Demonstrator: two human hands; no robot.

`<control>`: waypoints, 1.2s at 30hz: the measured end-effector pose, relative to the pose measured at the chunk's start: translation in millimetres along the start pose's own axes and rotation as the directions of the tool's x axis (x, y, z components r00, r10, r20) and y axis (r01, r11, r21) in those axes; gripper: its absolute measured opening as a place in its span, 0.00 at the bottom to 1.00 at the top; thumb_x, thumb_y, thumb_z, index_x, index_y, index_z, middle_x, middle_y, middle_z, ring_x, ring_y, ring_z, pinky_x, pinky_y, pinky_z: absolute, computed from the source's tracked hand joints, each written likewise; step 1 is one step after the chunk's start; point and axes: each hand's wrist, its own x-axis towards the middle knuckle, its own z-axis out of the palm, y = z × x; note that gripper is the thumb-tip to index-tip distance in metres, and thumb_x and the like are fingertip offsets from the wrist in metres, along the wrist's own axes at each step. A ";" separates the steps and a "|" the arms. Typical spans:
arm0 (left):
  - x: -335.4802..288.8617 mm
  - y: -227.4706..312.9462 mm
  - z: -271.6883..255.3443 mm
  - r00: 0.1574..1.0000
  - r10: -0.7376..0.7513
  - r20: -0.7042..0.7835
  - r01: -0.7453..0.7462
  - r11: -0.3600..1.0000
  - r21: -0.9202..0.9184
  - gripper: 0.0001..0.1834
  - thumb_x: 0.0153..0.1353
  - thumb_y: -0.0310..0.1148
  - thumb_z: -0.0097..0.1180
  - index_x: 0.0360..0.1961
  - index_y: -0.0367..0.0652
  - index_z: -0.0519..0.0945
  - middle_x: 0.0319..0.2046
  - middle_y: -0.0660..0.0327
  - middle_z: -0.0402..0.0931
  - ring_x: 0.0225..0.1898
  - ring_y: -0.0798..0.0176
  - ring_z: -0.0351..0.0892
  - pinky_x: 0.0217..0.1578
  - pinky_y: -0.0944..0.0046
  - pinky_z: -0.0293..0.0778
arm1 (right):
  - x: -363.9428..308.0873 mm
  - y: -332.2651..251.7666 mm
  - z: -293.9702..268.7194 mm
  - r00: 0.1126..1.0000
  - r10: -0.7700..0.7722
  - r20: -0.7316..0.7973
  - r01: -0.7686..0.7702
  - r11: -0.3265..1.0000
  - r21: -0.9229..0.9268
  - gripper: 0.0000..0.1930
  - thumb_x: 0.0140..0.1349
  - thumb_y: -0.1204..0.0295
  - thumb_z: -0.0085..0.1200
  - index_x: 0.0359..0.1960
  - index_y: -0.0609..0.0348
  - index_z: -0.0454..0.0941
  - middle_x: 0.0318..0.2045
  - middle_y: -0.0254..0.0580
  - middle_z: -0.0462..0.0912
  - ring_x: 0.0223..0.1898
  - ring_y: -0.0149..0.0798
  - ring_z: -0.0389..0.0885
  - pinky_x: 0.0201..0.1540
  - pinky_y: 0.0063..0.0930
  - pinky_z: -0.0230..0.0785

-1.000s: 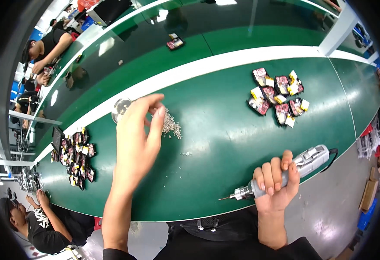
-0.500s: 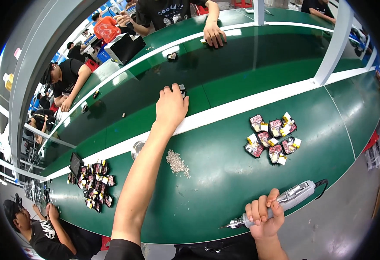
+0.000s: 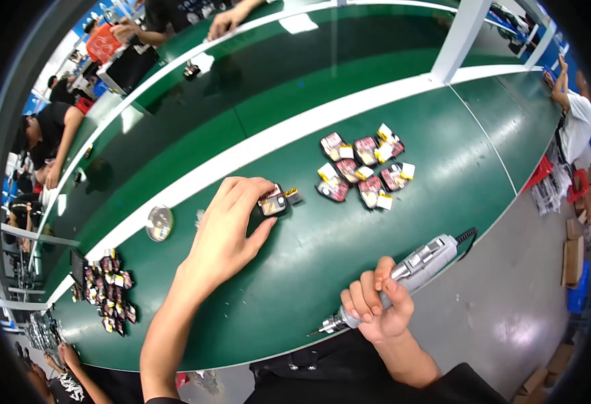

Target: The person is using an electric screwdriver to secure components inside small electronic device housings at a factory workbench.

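Observation:
My left hand (image 3: 227,225) is closed on a small black plastic housing (image 3: 272,202) with a circuit board inside and a yellow-taped part sticking out at its right. It holds this unit over the green bench, left of a cluster of similar housings (image 3: 368,176) with red boards and white-and-yellow tabs. In my right hand (image 3: 379,304) is a grey electric screwdriver (image 3: 425,264), gripped around its body near the bench's front edge. Its bit points down to the left, touching nothing that I can make out. A pile of small screws (image 3: 200,219) is mostly hidden behind my left hand.
A round clear dish (image 3: 159,223) stands by the white rail. At the left lies a larger heap of housings (image 3: 110,293) beside a black tray (image 3: 78,268). A grey post (image 3: 462,42) rises at the back right. Several co-workers sit around the benches.
My left hand has come back from the far belt, bringing a housing over the near bench. My view has swung right; my right hand still grips the screwdriver.

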 end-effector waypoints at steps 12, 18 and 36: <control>-75.8 57.4 34.5 0.987 0.082 0.138 -0.049 0.972 -0.228 0.22 0.44 0.16 0.60 0.45 0.35 0.75 0.47 0.54 0.73 0.46 0.49 0.73 0.45 0.55 0.72 | -40.6 0.2 10.2 0.988 0.153 0.017 -0.153 0.988 -0.031 0.03 0.64 0.71 0.45 0.33 0.54 0.66 0.13 0.33 0.64 0.12 0.29 0.64 0.25 0.27 0.62; -81.5 62.6 50.9 0.990 0.136 0.037 -0.136 0.991 -0.016 0.16 0.43 0.18 0.58 0.38 0.30 0.76 0.39 0.52 0.73 0.41 0.52 0.75 0.34 0.60 0.76 | -52.4 15.9 17.2 0.972 0.231 -0.048 -0.235 0.964 -0.125 0.08 0.65 0.66 0.46 0.31 0.53 0.64 0.12 0.30 0.63 0.12 0.28 0.64 0.24 0.27 0.63; -106.2 83.4 64.6 0.929 0.370 0.027 -0.364 0.897 0.249 0.19 0.38 0.26 0.55 0.33 0.21 0.79 0.38 0.39 0.77 0.40 0.49 0.78 0.40 0.62 0.79 | -42.5 -8.6 28.0 0.990 0.140 -0.015 -0.138 0.942 -0.308 0.12 0.68 0.62 0.46 0.32 0.54 0.62 0.12 0.31 0.64 0.11 0.28 0.64 0.19 0.26 0.63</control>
